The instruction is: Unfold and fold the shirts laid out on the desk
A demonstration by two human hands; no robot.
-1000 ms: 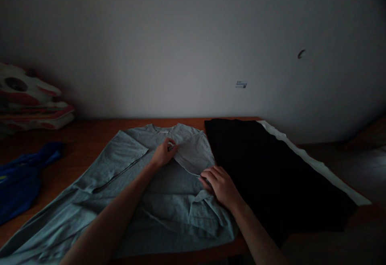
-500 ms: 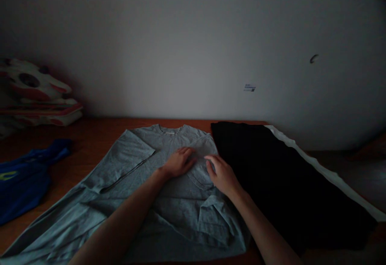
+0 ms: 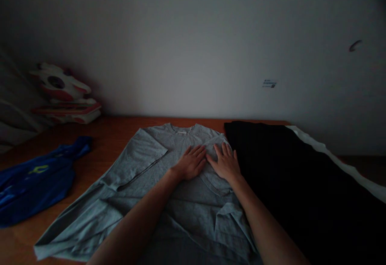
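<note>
A grey short-sleeved T-shirt (image 3: pixel 144 184) lies spread on a brown wooden surface, its collar toward the wall and its lower part wrinkled. My left hand (image 3: pixel 191 162) rests flat on the chest of the shirt, fingers stretched out. Beside it, my right hand (image 3: pixel 224 162) lies palm down over the folded-in right sleeve, fingers spread. The two hands are close together at the thumbs. Neither one grips the cloth. The left sleeve is laid inward across the shirt's body.
Black cloth (image 3: pixel 280 184) with a white cloth edge (image 3: pixel 319 146) beyond it lies to the right. At left is a blue garment (image 3: pixel 45 180) with a yellow-green print. A red-and-white cow-like toy (image 3: pixel 64 92) stands by the wall (image 3: pixel 187 48). The wooden surface (image 3: pixel 120 124) runs beneath.
Both hands have flattened onto the shirt, their fingers now stretched out; before, they were curled. The camera view has turned left, so everything sits farther right.
</note>
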